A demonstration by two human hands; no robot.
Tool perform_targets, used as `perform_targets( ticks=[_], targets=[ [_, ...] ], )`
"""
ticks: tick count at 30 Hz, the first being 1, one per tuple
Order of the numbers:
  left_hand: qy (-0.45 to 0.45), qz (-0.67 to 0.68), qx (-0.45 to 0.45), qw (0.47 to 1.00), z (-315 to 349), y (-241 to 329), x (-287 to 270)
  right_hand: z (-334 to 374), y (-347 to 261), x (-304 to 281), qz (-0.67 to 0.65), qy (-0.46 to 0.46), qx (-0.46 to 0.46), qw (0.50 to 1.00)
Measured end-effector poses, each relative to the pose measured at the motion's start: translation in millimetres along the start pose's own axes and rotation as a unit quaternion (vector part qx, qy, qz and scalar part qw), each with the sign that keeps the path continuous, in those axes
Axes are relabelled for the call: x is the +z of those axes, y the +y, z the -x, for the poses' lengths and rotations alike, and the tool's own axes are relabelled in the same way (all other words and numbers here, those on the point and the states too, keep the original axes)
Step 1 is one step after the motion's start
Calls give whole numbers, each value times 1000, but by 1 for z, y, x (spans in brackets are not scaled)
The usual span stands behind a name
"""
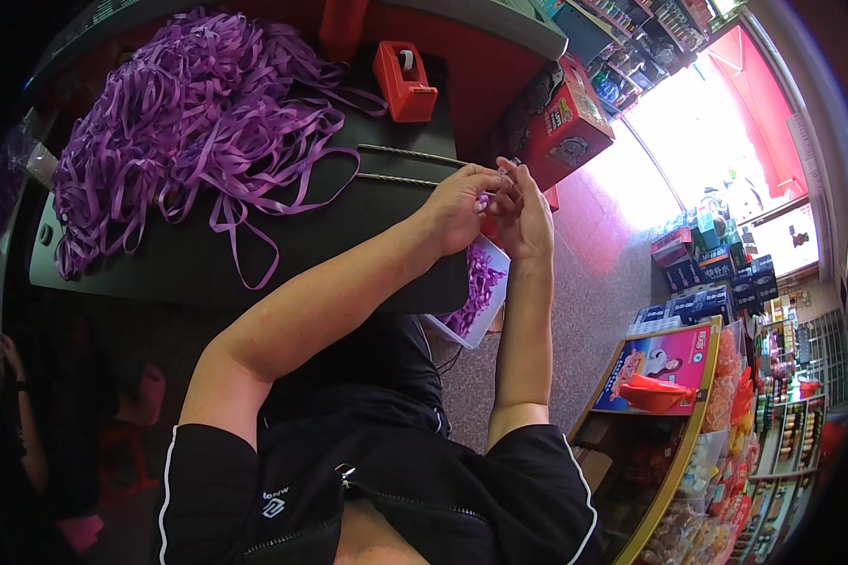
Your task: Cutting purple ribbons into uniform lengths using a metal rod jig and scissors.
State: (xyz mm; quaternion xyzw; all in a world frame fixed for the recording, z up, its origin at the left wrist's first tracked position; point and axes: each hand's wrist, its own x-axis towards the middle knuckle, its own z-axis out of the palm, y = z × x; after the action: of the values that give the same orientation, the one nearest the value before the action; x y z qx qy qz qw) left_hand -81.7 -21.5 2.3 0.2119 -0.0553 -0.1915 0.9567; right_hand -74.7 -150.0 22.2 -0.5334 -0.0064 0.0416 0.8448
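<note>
Both hands meet just past the right end of the dark table, near two twisted metal rods [410,153] that stick out toward them. My left hand [457,209] is closed in a pinch, with a small bit of purple ribbon [481,201] showing at its fingers. Against it, my right hand [526,218] has its fingers bent and its fingertips pressed together at the same ribbon; most of what they hold is hidden. Below the hands, a white bin [497,306] holds many short purple ribbon pieces [481,282]. A large tangled heap of purple ribbon [198,122] covers the table's left side.
A red tape dispenser [407,85] stands on the dark table [349,254] behind the rods. Past the hands is a red carton [570,122]. To the right are a display case [655,377], stacked boxes [711,268] and stocked shelves [791,443]. Another person's arm [28,414] shows at the far left.
</note>
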Motion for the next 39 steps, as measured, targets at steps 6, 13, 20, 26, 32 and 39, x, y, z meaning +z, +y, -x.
perform_targets(
  ticks=[6, 13, 20, 26, 32, 39],
  targets=[
    [53, -47, -41, 997, -1, 1, 0, 16, 13, -16, 383, 19, -180, 906],
    [47, -80, -55, 994, -1, -2, 1, 25, -35, -21, 575, 114, -158, 794],
    [25, -72, -52, 996, 1, 0, 2, -11, -67, -1, 562, -116, -292, 766],
    [21, -73, -60, 995, 2, 1, 6, -12, -98, 10, 573, -261, -62, 774],
    [24, -74, -63, 995, 1, 1, 4, -13, -93, 1, 494, -236, 17, 837],
    [32, -8, -44, 999, -1, 2, 2, -37, -72, -21, 445, -174, -7, 879]
  ],
)
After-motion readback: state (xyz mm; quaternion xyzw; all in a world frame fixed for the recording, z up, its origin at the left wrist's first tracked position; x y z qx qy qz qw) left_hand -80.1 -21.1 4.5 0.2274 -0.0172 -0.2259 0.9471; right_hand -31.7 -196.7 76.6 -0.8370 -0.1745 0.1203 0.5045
